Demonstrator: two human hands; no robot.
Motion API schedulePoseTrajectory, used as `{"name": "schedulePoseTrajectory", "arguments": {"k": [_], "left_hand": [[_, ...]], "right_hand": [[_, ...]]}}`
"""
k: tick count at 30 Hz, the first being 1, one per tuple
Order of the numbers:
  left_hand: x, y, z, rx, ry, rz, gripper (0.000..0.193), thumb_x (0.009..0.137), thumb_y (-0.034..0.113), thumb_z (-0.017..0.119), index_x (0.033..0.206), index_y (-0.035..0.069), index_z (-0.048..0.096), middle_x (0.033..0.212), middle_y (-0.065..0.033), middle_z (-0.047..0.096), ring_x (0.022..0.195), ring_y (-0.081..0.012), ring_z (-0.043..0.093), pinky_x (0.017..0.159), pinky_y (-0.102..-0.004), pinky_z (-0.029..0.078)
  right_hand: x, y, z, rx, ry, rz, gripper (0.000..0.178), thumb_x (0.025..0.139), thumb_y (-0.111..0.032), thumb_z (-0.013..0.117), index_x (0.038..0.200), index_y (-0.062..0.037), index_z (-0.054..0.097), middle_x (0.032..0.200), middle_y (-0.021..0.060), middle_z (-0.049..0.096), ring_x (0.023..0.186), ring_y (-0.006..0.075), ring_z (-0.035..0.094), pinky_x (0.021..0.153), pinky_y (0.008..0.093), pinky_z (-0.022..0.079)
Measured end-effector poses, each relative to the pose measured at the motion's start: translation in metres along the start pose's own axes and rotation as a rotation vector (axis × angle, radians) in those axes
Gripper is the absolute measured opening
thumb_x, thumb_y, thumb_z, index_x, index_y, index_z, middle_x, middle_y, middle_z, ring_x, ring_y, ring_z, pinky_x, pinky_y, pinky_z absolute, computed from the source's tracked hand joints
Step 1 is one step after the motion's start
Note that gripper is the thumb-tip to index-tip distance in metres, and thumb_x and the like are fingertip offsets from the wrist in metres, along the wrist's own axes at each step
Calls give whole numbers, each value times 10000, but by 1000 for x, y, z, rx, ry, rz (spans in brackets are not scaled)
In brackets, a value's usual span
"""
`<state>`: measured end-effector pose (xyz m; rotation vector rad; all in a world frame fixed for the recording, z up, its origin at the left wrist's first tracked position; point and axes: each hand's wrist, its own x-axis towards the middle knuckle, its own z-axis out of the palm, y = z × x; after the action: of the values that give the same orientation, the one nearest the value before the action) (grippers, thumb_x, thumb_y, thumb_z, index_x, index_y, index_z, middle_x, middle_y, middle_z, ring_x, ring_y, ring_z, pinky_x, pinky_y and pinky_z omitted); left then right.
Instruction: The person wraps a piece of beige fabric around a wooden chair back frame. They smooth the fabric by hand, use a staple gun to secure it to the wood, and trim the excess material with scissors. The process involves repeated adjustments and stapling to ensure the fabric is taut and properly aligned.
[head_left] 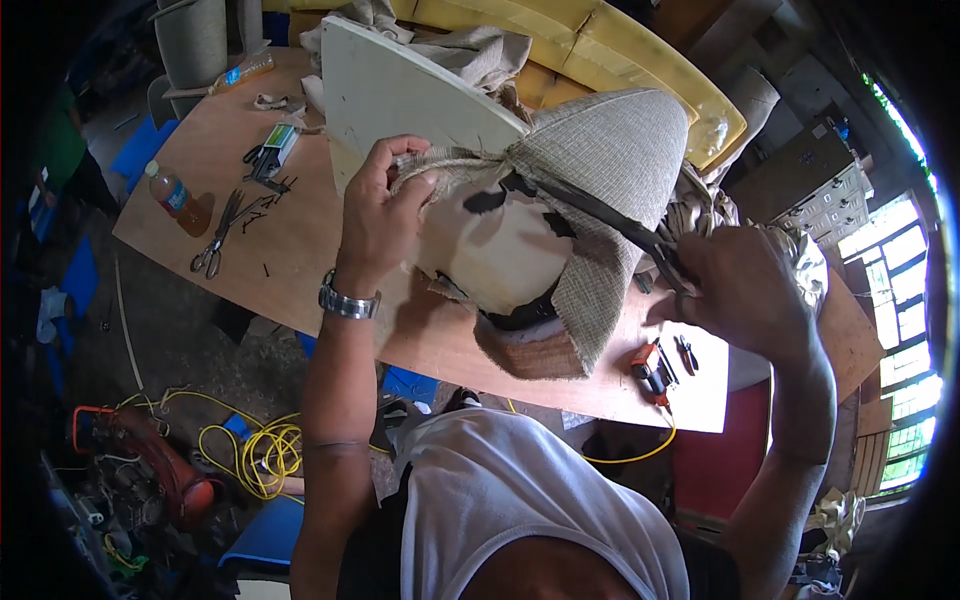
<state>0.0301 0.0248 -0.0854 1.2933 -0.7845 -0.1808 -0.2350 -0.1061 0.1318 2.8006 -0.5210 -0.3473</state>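
At the left of the plywood table (300, 285), a clear plastic bottle (178, 200) with a pale cap and a blue label stands with amber liquid in its lower part. Just right of it are metal scissors (215, 238) and scattered small black pieces (260, 209). Farther back, a second plastic bottle (243, 73), apparently on its side, also holds amber liquid. Next comes a small green-and-white carton (280, 144) beside a black-and-grey hand tool (265, 166); the carton's contents cannot be seen.

Toward the middle, the left hand (385, 200) pinches the frayed edge of a strip of beige woven fabric between thumb and fingers. That fabric belongs to the curved upholstered piece (615, 135), which rests on the table in front of a white board (400, 95), its pale inner face partly bare.

The right hand (740, 290) grips dark long-bladed shears (610, 215), their blades reaching across the fabric. Below it lies an orange-and-black power tool (654, 372). At far right, a drawer cabinet (838, 205) has closed drawers, contents hidden.
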Motion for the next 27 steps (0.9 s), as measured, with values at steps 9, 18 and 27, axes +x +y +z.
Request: {"name": "schedulePoseTrajectory", "arguments": {"k": [9,18,27], "left_hand": [[-32,-27,39,502,188,497,339,887,238,740,1118,27,610,1016,-165,655,929,-336,634,806,-442,498],[1,-35,71,363,260,598,396,828,270,797,1045,19,582,953,-179,605,946,-358,582,843,-470,463],[-6,-16,36,89,-229,-51,263,999,240,602,941,-17,599,803,-177,640,737,-281,630,689,-409,497]], "right_hand": [[-12,29,24,237,-190,105,572,661,-537,897,715,-26,645,592,110,601,545,239,592,561,413,440],[10,41,72,939,-467,-49,624,831,-660,740,681,-63,636,596,-7,613,547,86,576,504,287,420],[60,36,47,789,-490,-28,740,897,-770,539,774,-59,702,636,2,662,483,102,610,468,268,519]]}}
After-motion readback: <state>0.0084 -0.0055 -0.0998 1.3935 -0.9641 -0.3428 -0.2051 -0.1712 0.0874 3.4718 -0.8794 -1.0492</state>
